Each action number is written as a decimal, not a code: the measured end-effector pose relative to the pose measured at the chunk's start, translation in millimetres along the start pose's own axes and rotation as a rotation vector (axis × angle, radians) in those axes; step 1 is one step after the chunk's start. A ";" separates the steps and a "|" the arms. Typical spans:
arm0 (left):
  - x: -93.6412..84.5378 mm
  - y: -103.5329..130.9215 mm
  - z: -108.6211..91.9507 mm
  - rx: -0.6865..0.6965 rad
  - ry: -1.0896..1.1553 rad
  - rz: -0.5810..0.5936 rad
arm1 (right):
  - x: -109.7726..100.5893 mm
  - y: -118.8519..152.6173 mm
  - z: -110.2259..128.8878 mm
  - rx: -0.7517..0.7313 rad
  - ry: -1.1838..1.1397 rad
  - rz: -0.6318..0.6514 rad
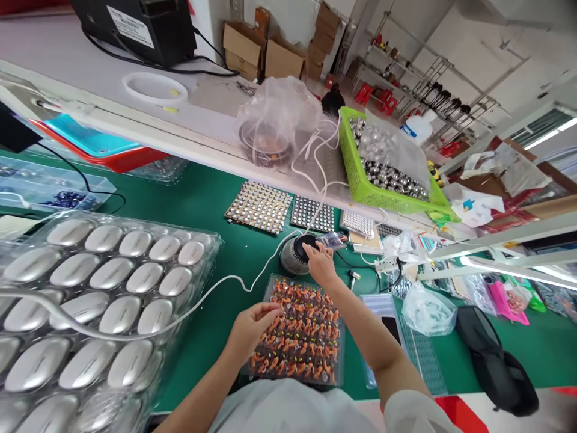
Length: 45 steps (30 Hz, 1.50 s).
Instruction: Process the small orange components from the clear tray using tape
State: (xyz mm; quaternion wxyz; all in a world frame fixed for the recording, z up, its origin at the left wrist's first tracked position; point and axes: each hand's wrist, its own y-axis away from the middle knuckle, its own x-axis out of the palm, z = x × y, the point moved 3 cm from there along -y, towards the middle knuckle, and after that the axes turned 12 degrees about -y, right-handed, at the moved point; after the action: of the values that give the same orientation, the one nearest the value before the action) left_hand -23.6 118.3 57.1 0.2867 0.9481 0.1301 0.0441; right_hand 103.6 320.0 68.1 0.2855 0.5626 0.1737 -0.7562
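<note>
A tray of small orange parts (300,331) lies on the green table directly in front of me. My left hand (255,328) is over the tray's left edge, thumb and fingers pressed together; anything between the tips is too small to make out. Just behind the tray stands a grey round device with a black top (293,257). My right hand (320,260) reaches to the right side of that black top, its fingers spread. A small clear packet (331,240) lies just beyond the fingers of my right hand.
Clear trays of silver oval shells (119,276) fill the left side. A white cable (234,278) crosses the green table. Boards with small round parts (260,206) lie behind the device. Overhead is a shelf with a green basket (358,180). A black case (493,361) lies at right.
</note>
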 end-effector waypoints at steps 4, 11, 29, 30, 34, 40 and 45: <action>1.2 6.9 -16.2 0.009 0.011 -0.016 | -9.7 23.1 8.1 0.065 -0.277 -0.100; 11.2 32.5 -39.2 0.101 -0.058 -0.025 | -54.2 146.0 41.1 0.233 -1.325 -0.319; 62.3 91.5 -68.4 0.184 -0.127 0.195 | -70.4 235.5 68.4 0.267 -1.752 -0.395; 61.7 94.8 -71.3 0.196 -0.122 0.189 | -69.4 235.6 67.2 0.284 -1.758 -0.405; 56.7 101.0 -76.9 0.223 -0.125 0.163 | -65.0 231.1 66.9 0.328 -1.738 -0.429; 51.5 100.7 -70.1 0.267 -0.130 0.088 | -71.1 219.8 86.0 0.228 -1.573 -0.318; 50.6 100.3 -68.2 0.377 -0.244 0.023 | -75.1 211.3 96.4 0.178 -1.338 -0.257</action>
State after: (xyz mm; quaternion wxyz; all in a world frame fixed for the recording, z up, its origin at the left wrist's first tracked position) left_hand 36.4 88.0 170.0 0.1172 0.9847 0.0896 -0.0926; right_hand 178.9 117.4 181.4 0.1920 -0.0293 -0.0376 -0.9802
